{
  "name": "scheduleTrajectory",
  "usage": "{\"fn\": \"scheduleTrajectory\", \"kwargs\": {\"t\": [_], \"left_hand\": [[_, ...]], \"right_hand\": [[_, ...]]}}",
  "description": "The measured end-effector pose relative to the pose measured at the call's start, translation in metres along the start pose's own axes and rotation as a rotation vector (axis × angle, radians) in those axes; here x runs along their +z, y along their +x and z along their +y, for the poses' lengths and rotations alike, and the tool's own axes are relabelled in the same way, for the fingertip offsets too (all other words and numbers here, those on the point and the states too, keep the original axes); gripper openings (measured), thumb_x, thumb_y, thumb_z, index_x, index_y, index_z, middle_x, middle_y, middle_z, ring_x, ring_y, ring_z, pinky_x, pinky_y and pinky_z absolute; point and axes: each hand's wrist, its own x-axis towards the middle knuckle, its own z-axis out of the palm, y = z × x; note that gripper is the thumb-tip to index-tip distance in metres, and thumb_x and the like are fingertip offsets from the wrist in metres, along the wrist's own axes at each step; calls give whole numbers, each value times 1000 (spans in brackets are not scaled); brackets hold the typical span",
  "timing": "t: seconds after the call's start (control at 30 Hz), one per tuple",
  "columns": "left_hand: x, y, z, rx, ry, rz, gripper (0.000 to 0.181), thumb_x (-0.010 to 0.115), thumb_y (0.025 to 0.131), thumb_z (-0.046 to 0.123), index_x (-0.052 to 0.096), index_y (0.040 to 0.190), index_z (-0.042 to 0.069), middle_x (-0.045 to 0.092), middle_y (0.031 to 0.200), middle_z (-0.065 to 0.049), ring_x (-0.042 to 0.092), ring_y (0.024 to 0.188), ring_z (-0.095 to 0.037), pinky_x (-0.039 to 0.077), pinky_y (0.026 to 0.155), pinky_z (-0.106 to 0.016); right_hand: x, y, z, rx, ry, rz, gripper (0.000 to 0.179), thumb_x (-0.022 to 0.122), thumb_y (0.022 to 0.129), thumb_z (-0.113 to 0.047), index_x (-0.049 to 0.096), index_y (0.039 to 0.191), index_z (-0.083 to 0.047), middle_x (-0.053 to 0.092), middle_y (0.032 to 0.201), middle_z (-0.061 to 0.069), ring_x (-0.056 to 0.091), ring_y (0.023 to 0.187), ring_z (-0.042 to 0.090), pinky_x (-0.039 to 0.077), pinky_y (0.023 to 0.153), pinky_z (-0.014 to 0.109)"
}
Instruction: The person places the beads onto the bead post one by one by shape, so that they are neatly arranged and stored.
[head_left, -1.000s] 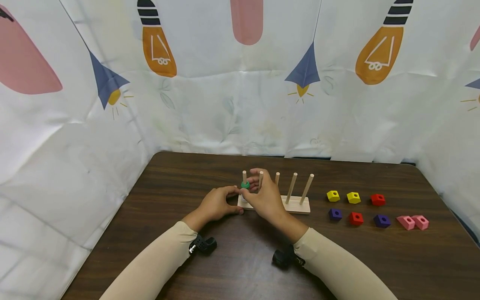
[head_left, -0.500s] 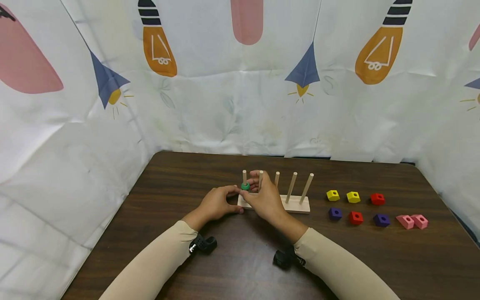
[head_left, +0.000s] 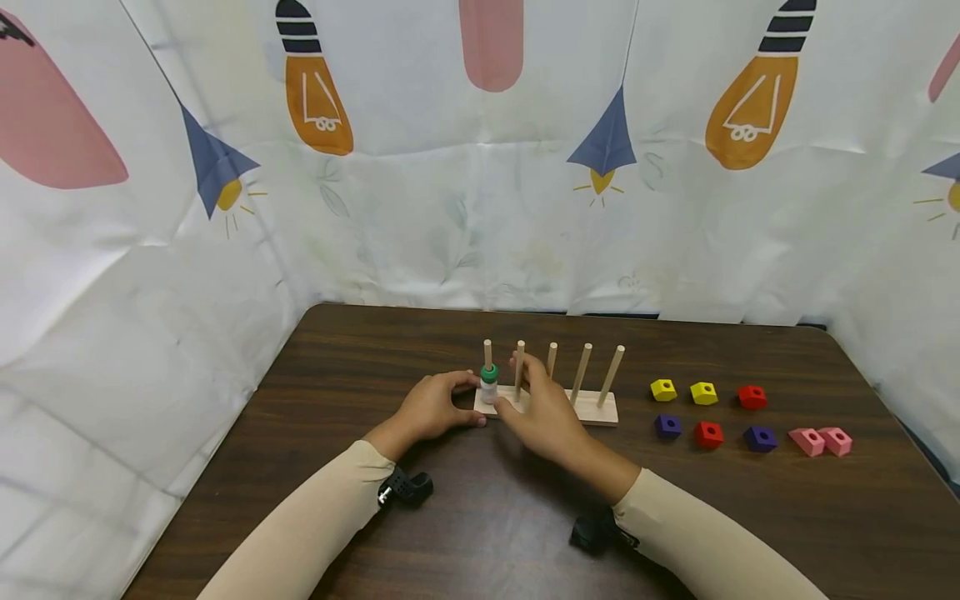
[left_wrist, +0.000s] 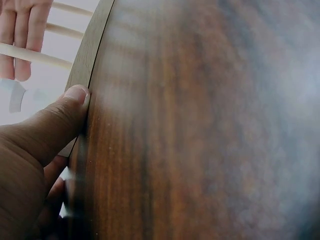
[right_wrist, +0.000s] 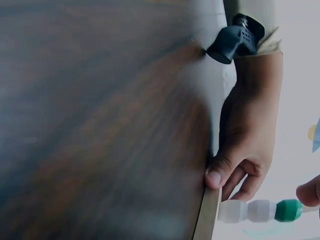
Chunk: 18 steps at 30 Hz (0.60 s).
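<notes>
A wooden peg board (head_left: 600, 411) with several upright pegs (head_left: 582, 367) stands on the table. On its leftmost peg sits a green bead (head_left: 489, 374) above two white beads (right_wrist: 260, 210), as the right wrist view shows. My left hand (head_left: 427, 407) pinches the board's left end, its thumb (left_wrist: 70, 105) at the front edge. My right hand (head_left: 550, 421) is just right of the stack, thumb and fingers spread apart and holding nothing. In the left wrist view its straight fingers (left_wrist: 21, 30) show behind a peg.
Right of the board lie two yellow blocks (head_left: 703, 393), two red blocks (head_left: 708, 435), two dark blue blocks (head_left: 761, 439) and two pink blocks (head_left: 807, 442). A patterned white cloth (head_left: 420, 225) hangs behind the brown table (head_left: 375, 342).
My right hand has let go of the green bead and drawn back to the right. The bead has come down the peg onto the white ones. My left hand has stayed put.
</notes>
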Motion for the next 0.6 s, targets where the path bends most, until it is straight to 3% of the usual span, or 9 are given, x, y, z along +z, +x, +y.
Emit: {"fn": "scheduleTrajectory", "kwargs": {"t": [0.13, 0.3, 0.6], "left_hand": [[0, -1, 1, -8, -1, 0, 61, 92, 76, 40, 70, 130, 21, 64, 139, -5, 54, 134, -28, 43, 109, -49], [1, -1, 1, -18, 0, 2, 61, 92, 76, 40, 70, 130, 21, 61, 142, -6, 54, 134, -28, 43, 109, -49], [1, -2, 1, -22, 3, -6, 62, 90, 78, 40, 69, 132, 19, 57, 147, -7, 52, 136, -30, 43, 109, -50]], "right_hand": [[-10, -11, 3, 5, 21, -42, 70, 72, 97, -16, 35, 154, -1, 51, 149, 22, 58, 129, 34, 49, 104, 46], [-24, -24, 12, -79, -8, -24, 61, 73, 94, -8, 44, 147, 0, 60, 140, 19, 64, 122, 30, 54, 98, 38], [-57, -42, 39, -137, -120, -2, 37, 74, 93, -1, 61, 127, 0, 69, 117, 13, 69, 102, 25, 59, 86, 43]]}}
